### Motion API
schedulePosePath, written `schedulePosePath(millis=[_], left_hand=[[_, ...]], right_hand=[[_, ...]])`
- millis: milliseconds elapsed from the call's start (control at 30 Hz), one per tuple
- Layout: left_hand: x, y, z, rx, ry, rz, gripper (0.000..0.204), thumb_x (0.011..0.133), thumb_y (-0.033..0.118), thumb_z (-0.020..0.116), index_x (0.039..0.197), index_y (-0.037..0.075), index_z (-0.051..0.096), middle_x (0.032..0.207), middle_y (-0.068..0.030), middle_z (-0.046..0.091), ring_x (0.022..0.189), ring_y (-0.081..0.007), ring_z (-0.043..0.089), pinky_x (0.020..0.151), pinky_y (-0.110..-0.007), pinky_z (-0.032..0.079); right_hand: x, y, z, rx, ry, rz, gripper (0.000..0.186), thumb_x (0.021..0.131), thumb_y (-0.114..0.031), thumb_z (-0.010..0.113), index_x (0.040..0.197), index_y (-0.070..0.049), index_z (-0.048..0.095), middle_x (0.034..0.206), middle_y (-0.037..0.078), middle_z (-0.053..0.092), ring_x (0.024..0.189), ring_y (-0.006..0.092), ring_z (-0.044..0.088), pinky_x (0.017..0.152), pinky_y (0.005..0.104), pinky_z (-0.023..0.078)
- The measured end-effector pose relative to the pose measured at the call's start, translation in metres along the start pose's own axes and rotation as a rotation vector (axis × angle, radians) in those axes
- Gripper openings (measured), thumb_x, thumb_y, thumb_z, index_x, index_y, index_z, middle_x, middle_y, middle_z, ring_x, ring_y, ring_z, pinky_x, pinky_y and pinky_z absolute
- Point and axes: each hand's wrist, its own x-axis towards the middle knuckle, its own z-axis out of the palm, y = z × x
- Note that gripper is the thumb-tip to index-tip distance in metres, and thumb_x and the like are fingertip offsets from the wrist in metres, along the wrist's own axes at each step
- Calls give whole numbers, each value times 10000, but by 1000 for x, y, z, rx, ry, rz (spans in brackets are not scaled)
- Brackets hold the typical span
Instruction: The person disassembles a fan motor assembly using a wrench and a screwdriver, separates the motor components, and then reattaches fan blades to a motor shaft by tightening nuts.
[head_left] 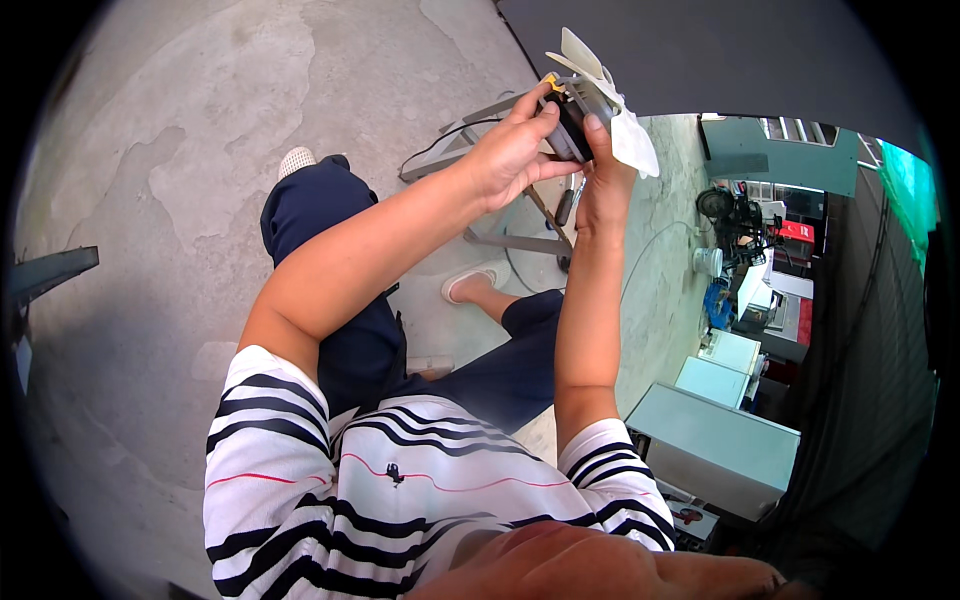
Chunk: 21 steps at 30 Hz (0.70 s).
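Up in front of me, I hold a small motor (pixel 568 128) with a dark and grey body between both hands. White fan blades (pixel 632 145) are fixed on its right side. My left hand (pixel 508 152) grips the motor from the left, its thumb on the dark body and a finger up by a small yellow piece (pixel 551 83) at the top. Close beside the blades, my right hand (pixel 606 180) closes round the motor's lower right, thumb pointing up. The blades and palms hide part of the motor.
Behind and below my hands stands a metal frame (pixel 515 242) with a dark cable, and a tool with a black handle (pixel 566 207) beside it. White boxy appliances (pixel 715 440), a white bucket (pixel 708 262) and dark machinery (pixel 735 215) line the right. A dark panel (pixel 720 60) spans the upper right.
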Motion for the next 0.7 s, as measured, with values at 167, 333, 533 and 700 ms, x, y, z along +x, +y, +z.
schedulePosePath(millis=[167,333,533,700], left_hand=[[3,-3,-6,62,-5,7,622,1039,322,428,1537,115,117,1517,-136,240,1307,-358,448,1068,-480,447],[3,-6,-3,66,-2,29,677,1015,365,480,1540,128,124,1508,-139,264,1273,-411,474,1064,-468,454],[4,-6,-1,70,6,39,703,1006,374,497,1544,136,114,1501,-140,279,1273,-417,473,1066,-463,454],[6,-8,-4,83,-17,52,706,1007,374,495,1545,137,105,1489,-139,306,1270,-403,481,1064,-458,457]], right_hand=[[-1,1,-4,96,38,111,487,865,-240,695,1262,-1,545,1184,84,622,1096,180,589,946,340,444],[-2,3,-5,137,27,36,480,880,-277,681,1246,9,555,1173,101,629,1092,187,599,946,346,462],[-3,0,-4,92,50,42,510,865,-300,700,1246,6,556,1181,104,625,1099,193,592,955,347,451],[-4,0,-3,82,57,24,546,841,-340,722,1252,-17,565,1183,86,627,1115,189,577,964,362,419]])
